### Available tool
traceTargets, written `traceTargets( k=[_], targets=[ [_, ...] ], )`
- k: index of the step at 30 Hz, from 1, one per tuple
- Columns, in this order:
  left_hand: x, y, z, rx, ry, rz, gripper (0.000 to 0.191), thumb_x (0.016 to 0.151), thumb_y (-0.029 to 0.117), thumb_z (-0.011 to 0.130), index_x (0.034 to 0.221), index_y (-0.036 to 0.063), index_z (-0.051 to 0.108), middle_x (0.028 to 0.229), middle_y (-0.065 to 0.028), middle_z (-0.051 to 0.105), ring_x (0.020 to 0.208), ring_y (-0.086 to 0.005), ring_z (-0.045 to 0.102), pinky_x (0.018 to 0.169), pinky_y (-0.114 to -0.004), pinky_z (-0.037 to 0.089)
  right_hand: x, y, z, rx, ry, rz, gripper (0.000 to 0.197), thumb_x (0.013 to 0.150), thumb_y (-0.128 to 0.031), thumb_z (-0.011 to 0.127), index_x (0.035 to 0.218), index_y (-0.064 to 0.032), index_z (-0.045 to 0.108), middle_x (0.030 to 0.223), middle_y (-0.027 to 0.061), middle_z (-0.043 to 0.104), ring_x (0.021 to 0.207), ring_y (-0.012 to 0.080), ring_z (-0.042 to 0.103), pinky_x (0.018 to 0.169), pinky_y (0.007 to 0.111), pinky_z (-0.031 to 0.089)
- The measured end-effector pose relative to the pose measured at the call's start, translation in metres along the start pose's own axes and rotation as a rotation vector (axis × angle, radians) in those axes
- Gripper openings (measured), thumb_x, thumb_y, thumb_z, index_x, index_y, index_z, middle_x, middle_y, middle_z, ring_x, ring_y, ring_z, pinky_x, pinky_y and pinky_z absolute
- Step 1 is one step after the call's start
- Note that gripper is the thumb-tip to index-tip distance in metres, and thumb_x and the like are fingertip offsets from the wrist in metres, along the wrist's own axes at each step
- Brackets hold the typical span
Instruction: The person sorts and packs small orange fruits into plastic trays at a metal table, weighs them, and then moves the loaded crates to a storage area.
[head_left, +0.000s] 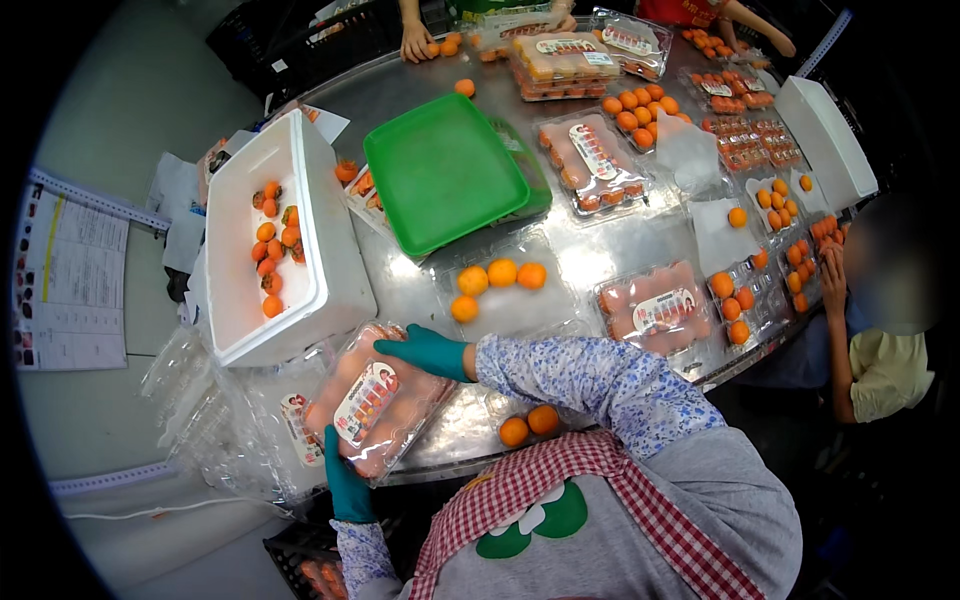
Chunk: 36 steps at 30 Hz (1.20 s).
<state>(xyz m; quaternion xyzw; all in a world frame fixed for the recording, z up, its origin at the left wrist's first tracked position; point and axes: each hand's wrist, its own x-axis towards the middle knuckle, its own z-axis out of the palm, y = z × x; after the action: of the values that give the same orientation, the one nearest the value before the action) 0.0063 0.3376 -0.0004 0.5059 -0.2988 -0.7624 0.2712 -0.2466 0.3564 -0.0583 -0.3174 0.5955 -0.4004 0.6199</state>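
A closed clear plastic clamshell pack of orange fruit (409, 420), bearing a printed label, is held tilted between my two hands near the table's edge. My left hand (345, 480), in a teal glove, grips its lower left side. At its upper right corner is my right hand (427, 354), gloved the same way. Beyond it lies an open clear tray (540, 300) with several orange fruits on its liner. Another tray, partly under my right sleeve, shows two orange fruits (529, 426). To the right rests a closed, labelled fruit pack (656, 306).
A white foam box (322, 300) holding persimmons stands at left, beside stacked clear plastic packaging (202, 420). A green tray (450, 172) sits mid-table. Closed packs (566, 64) are piled farther back. Co-workers' hands (416, 39) show at the far side, and a person (885, 367) sits at right.
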Motion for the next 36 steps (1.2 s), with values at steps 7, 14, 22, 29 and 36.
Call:
traceTargets(
  k=[7,14,22,29,36],
  targets=[
    [0.000,-0.004,0.008,-0.123,-0.116,0.007,0.046,0.086,0.038,0.048,0.118,0.0055,0.045,0.107,-0.0109,0.054,0.091,-0.0232,0.055,0.074,-0.041,0.051,0.000,-0.002,0.002,-0.028,0.008,-0.076,0.089,0.072,-0.063,0.052,0.114,0.0150,0.041,0.113,0.0266,0.050,0.106,0.0296,0.050,0.087,0.033,0.040],
    [0.053,-0.007,0.003,-0.031,-0.162,-0.021,0.047,0.086,0.040,0.047,0.117,0.0035,0.046,0.108,-0.0093,0.055,0.093,-0.0190,0.055,0.077,-0.032,0.049,0.003,0.004,-0.013,-0.029,0.167,-0.059,0.090,0.071,-0.064,0.050,0.117,0.0126,0.040,0.115,0.0268,0.049,0.105,0.0341,0.050,0.088,0.034,0.041],
    [0.091,0.020,0.005,0.123,-0.268,-0.011,0.048,0.086,0.039,0.049,0.115,0.0012,0.047,0.108,-0.0088,0.055,0.091,-0.0189,0.056,0.080,-0.030,0.046,-0.009,-0.006,-0.015,0.123,0.320,-0.039,0.087,0.070,-0.059,0.055,0.114,0.0143,0.042,0.109,0.0268,0.052,0.099,0.0304,0.055,0.080,0.032,0.045],
    [0.107,0.042,-0.009,0.306,-0.309,0.033,0.041,0.088,0.030,0.050,0.116,-0.0001,0.047,0.110,-0.0067,0.054,0.098,-0.0173,0.052,0.086,-0.028,0.040,-0.007,0.000,-0.018,0.151,0.219,-0.070,0.085,0.076,-0.060,0.048,0.119,0.0118,0.035,0.117,0.0260,0.046,0.107,0.0297,0.048,0.088,0.033,0.039],
    [0.113,0.045,-0.012,0.557,-0.093,0.181,0.043,0.085,0.025,0.052,0.120,0.0016,0.045,0.114,-0.0068,0.050,0.096,-0.0136,0.050,0.084,-0.028,0.038,-0.063,0.006,-0.035,0.152,0.300,-0.411,0.054,0.084,-0.037,0.052,0.117,0.0040,0.041,0.109,0.0171,0.053,0.100,0.0245,0.052,0.084,0.031,0.041]
  ],
)
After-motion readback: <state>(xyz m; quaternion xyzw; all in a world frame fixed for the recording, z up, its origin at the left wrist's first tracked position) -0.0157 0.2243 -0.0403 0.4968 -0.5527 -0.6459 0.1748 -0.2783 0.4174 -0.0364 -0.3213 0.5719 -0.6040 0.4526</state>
